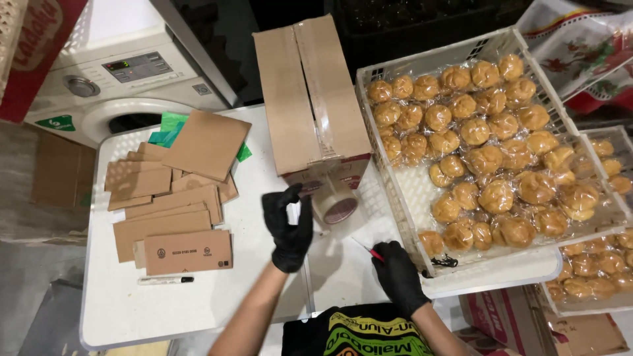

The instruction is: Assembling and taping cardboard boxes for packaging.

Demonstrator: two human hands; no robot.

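In the head view, both hands wear black gloves over a white table (198, 290). The left hand (288, 227) is raised above the tabletop with fingers curled loosely around a small white piece, too small to identify, just beside a roll of clear packing tape (336, 201). The tape roll lies at the near end of a sealed cardboard box (310, 99), touching it. The right hand (397, 273) rests low on the table edge, closed around a thin red-handled tool (370, 251) whose tip points toward the tape; whether it is a cutter or a pen I cannot tell.

Right of the hands, a white plastic crate (402, 191) holds round golden pastries in clear wrappers (494, 158). Left of them lies a loose pile of flat cardboard pieces (175, 198), with a black-and-white marker (165, 280) just below it. A white washing machine (125, 79) stands beyond the table's far left corner.
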